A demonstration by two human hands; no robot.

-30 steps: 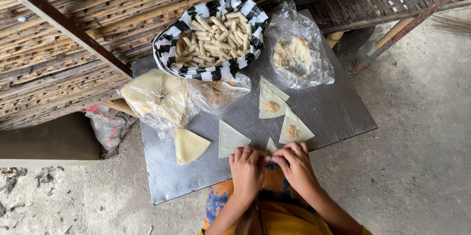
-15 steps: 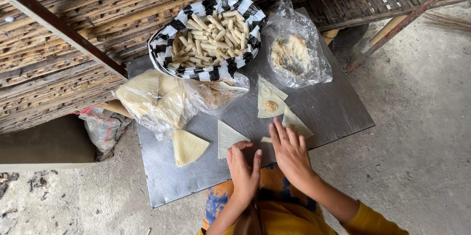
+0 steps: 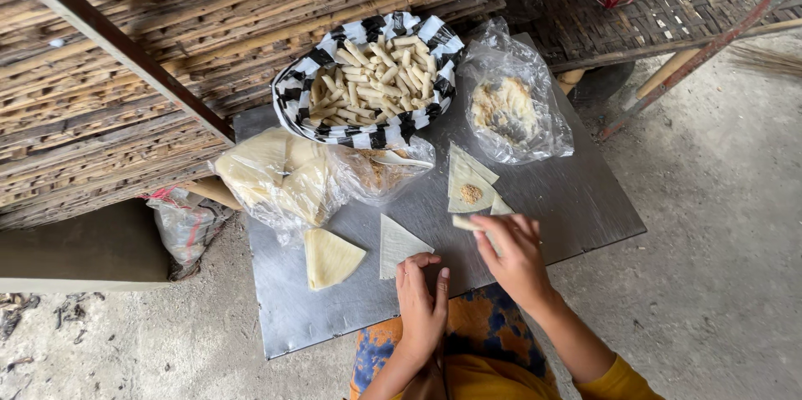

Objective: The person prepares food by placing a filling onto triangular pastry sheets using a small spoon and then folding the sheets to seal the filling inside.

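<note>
Down at the near edge of the grey sheet-metal counter [image 3: 568, 200], the right hand [image 3: 514, 254] pinches a small pale rolled pastry stick [image 3: 464, 222] between thumb and fingertips, its grip closed narrowly around one end while the rest of the roll pokes out to the left. The roll hangs just above the counter, right beside a stack of pale triangular pastry wrappers [image 3: 469, 179], the top one carrying a small heap of crumbly brown filling [image 3: 471, 193]. The left hand [image 3: 422, 308] rests at the counter's near edge with fingers loosely curled and holding nothing, its fingertips just short of a single flat triangular wrapper [image 3: 399, 243]. Left of that lies a yellowish wedge-shaped stack of wrappers [image 3: 330, 256]. Further back, a clear plastic bag of pale yellow wrapper sheets [image 3: 280, 176] sprawls on the left part of the counter, touching a smaller clear bag of brown crumbly filling [image 3: 380, 170] that has a white spoon [image 3: 401, 160] resting on it. Behind these stands a round basket lined with black-and-white checked cloth [image 3: 426, 32], heaped with finished pale rolled sticks [image 3: 372, 74]. To its right sits another crumpled clear bag holding a pale crumbly mass [image 3: 505, 108]. A wall of split bamboo slats [image 3: 125, 74] rises behind the counter, and bare concrete floor [image 3: 718, 266] spreads to the right.
</note>
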